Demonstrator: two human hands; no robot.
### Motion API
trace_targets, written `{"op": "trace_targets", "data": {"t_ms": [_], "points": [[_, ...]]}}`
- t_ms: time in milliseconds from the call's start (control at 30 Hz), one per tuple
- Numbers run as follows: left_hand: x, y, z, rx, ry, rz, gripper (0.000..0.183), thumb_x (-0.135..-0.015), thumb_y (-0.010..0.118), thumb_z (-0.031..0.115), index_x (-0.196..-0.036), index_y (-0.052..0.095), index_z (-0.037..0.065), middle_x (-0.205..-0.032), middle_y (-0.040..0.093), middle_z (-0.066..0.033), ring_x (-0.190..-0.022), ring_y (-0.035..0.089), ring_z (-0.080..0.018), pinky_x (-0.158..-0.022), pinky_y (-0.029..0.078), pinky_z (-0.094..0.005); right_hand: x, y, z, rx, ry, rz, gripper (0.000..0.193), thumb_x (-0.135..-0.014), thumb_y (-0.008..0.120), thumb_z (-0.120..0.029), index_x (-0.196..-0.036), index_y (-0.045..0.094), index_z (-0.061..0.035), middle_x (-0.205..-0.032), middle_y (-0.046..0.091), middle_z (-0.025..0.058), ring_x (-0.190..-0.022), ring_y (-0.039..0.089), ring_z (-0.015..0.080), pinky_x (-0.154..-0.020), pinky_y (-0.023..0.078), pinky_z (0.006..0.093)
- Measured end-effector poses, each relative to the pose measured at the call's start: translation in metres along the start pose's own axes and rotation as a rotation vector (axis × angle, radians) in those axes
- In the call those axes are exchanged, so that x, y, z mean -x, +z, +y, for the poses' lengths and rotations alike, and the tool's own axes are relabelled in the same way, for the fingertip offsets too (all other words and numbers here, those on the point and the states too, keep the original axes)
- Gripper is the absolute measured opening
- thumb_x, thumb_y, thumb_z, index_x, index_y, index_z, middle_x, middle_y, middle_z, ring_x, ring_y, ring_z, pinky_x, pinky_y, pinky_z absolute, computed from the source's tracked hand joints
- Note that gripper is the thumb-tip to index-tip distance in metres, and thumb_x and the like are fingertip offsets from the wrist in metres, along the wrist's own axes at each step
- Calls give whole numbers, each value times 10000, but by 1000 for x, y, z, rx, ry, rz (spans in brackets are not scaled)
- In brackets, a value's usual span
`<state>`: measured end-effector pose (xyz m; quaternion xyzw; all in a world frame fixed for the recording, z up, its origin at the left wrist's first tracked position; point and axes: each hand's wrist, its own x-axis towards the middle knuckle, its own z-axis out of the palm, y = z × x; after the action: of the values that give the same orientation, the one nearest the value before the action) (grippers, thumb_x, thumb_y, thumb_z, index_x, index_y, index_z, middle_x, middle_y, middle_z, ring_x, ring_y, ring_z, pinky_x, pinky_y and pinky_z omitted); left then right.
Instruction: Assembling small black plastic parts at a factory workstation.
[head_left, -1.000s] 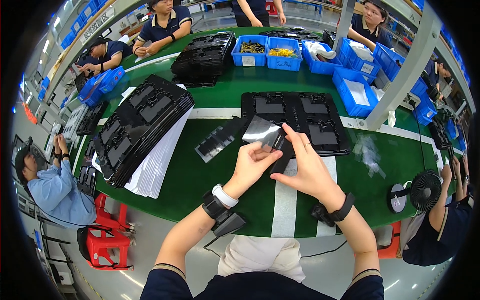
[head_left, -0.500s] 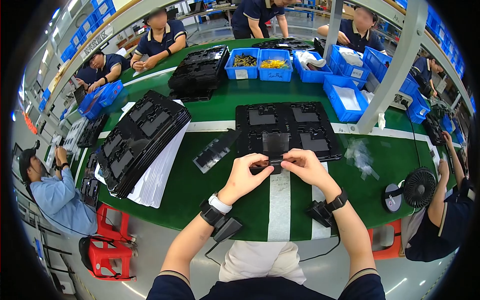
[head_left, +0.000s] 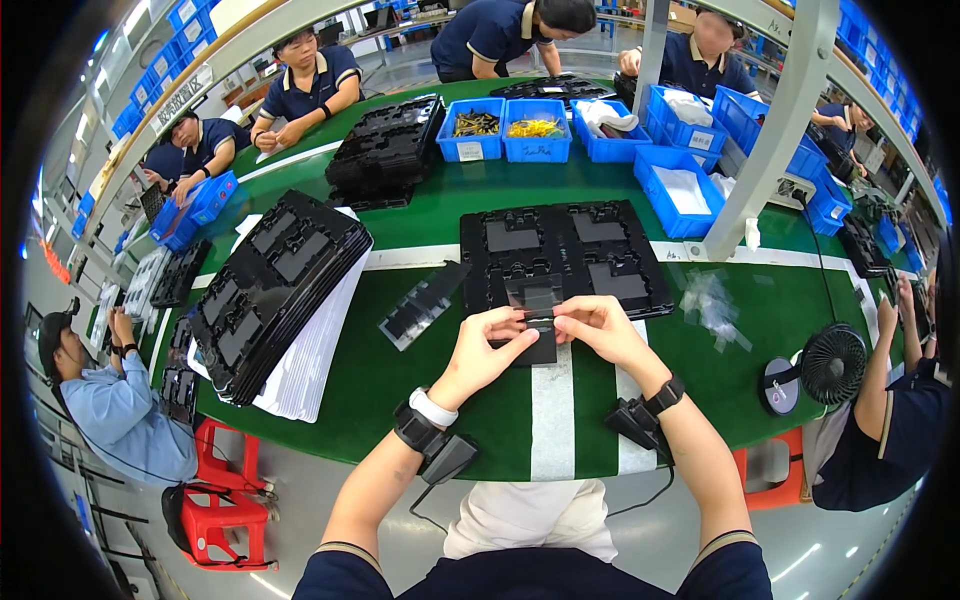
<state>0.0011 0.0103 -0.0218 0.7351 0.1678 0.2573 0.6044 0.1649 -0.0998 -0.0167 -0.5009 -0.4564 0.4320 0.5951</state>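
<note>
Centre of the frame: the left hand (head_left: 484,345) and the right hand (head_left: 590,327) each pinch one side of a small dark flat part (head_left: 535,322), holding it just above the green table (head_left: 380,390) at the near edge of a black moulded tray (head_left: 560,255) with four recesses. A white stripe (head_left: 552,420) runs from below the part toward the table's near edge at the bottom of the frame; the green surface on either side of it, between the hands and that edge, offers open room. To the left lie a small dark strip of parts (head_left: 425,303) and, further left, a tall stack of black trays (head_left: 270,290) resting on white sheets (head_left: 310,350). A second stack of trays (head_left: 385,150) sits in the upper centre-left. To the right, crumpled clear film (head_left: 715,305) lies near a small black fan (head_left: 830,365) at the table's right edge. Blue bins (head_left: 535,135) line the upper part of the frame, about six visible. Compared with half a second earlier, both hands hold the part in much the same place in front of the tray; a second earlier it was held higher and tilted.
</note>
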Motion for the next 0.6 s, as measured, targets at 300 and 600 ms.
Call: {"op": "trace_targets", "data": {"t_ms": [300,600], "points": [[1,1,7,140,18,16,246,-750,664,53,-950,555,-39,-847,629,-93,-795,598,-118,-747,475,-241,2,3,-4,-76,-12,-14,111,-835,562,-95,-884,576,4,-746,602,46,-685,580,106,-616,452,226],[0,-1,16,132,71,16,205,-755,653,58,-930,576,-19,-858,636,-72,-793,594,-103,-735,462,-230,2,6,-12,-106,-42,-21,97,-828,566,-77,-891,570,-4,-776,594,46,-679,576,115,-612,447,224]]}}
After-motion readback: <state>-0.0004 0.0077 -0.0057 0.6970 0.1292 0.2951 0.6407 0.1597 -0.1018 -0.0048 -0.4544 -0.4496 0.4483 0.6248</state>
